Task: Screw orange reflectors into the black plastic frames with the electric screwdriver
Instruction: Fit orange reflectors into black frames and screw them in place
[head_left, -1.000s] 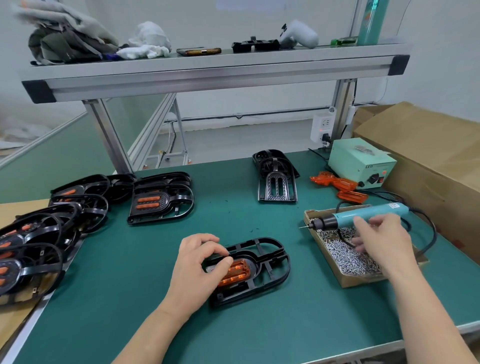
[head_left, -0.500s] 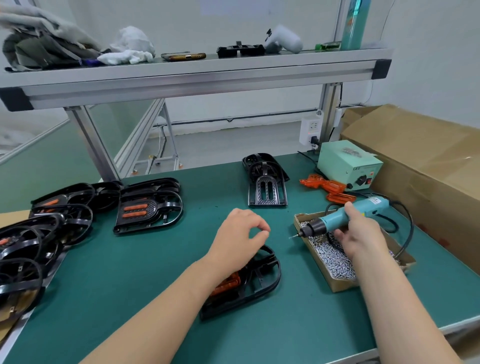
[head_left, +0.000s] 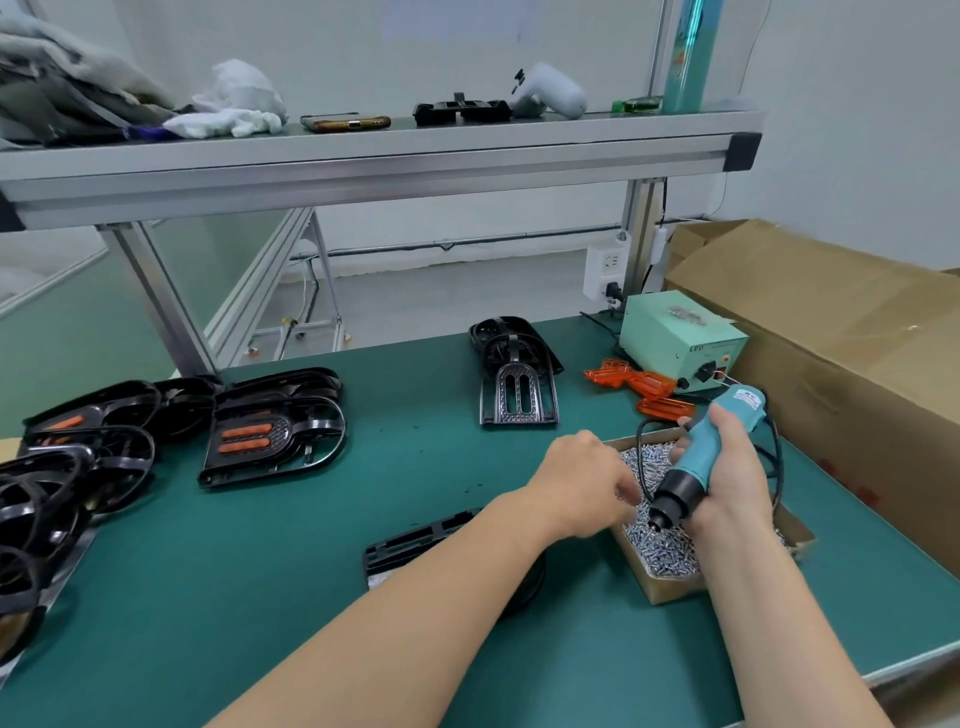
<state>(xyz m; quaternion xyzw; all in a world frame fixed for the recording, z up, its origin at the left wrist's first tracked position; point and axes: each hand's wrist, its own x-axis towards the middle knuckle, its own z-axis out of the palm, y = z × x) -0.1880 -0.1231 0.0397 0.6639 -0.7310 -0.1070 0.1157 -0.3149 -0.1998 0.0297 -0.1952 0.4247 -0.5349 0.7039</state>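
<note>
My right hand (head_left: 727, 478) grips the teal electric screwdriver (head_left: 698, 460), its black nose tilted down into the cardboard tray (head_left: 670, 590) of small silver screws (head_left: 662, 553). My left hand (head_left: 584, 483) reaches over the tray's left edge with its fingertips down among the screws; whether they pinch one is hidden. A black plastic frame (head_left: 415, 540) lies on the green mat under my left forearm, which covers its reflector.
Loose orange reflectors (head_left: 636, 382) lie beside a pale green power box (head_left: 680, 343). Bare frames (head_left: 514, 374) are stacked at the back centre. Frames with reflectors (head_left: 270, 431) pile up at the left. A large cardboard box (head_left: 831, 332) lines the right edge; a shelf (head_left: 363, 156) spans overhead.
My left hand left the frame and moved right to the screw tray. My right hand swung the screwdriver from level to nose-down over the screws.
</note>
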